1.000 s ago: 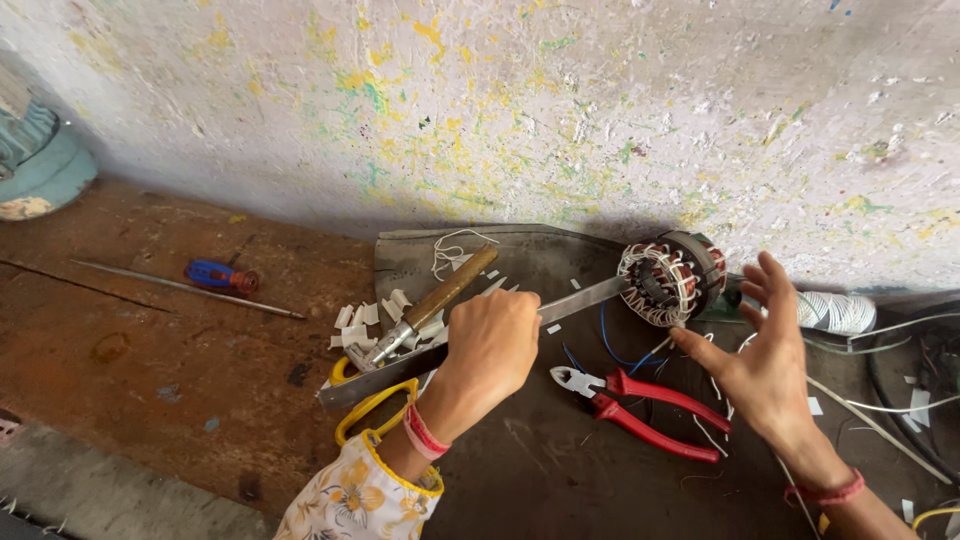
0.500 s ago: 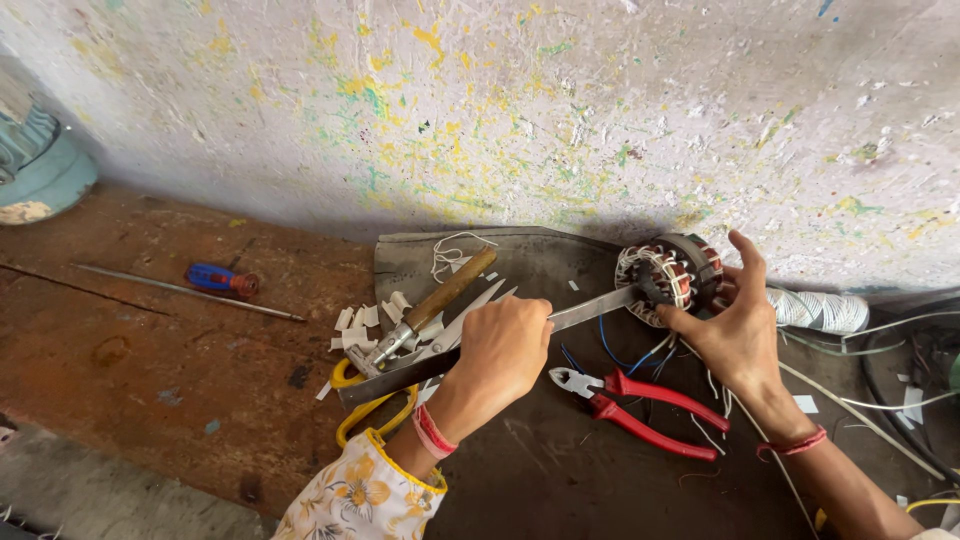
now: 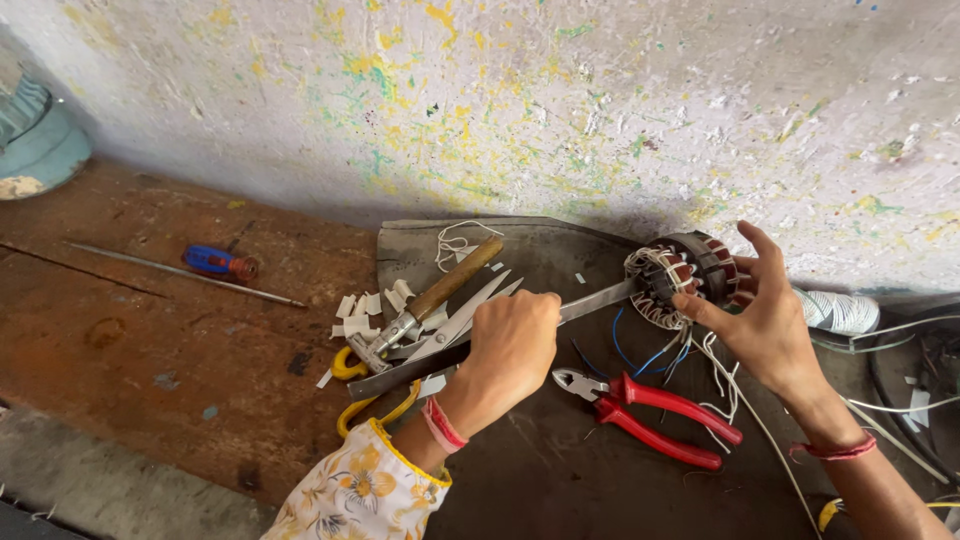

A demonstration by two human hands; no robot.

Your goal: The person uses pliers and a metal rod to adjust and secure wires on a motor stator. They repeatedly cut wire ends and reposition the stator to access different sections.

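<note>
Motor winding: one round motor coil (image 3: 683, 278) with copper windings, lying at the back of the dark mat (image 3: 560, 480) near the wall (image 3: 560, 110).
Flat blade: one long metal blade (image 3: 590, 300), its tip touching the coil, its handle end hidden in the fist.
Pliers: one red-handled pair (image 3: 650, 405), lying on the mat between the two hands.
Other tools: one hammer with wooden handle (image 3: 440, 295), one pair of scissors (image 3: 460, 320), one blue-handled screwdriver (image 3: 215, 262) apart on the wooden worktop (image 3: 150, 340).
Left hand: the left hand (image 3: 512, 340) is a closed fist, fingers wrapped round the blade, wrist bent toward the coil.
Right hand: the right hand (image 3: 765, 315) has fingers spread wide, cupping the coil's side, fingertips touching it.
Hard to make out: thin wires (image 3: 720, 385) trail from the coil; their count is unclear. The bits of white paper (image 3: 365, 305) are too jumbled to count.
Cut off: a pale blue round thing (image 3: 35, 140) at the left edge.
</note>
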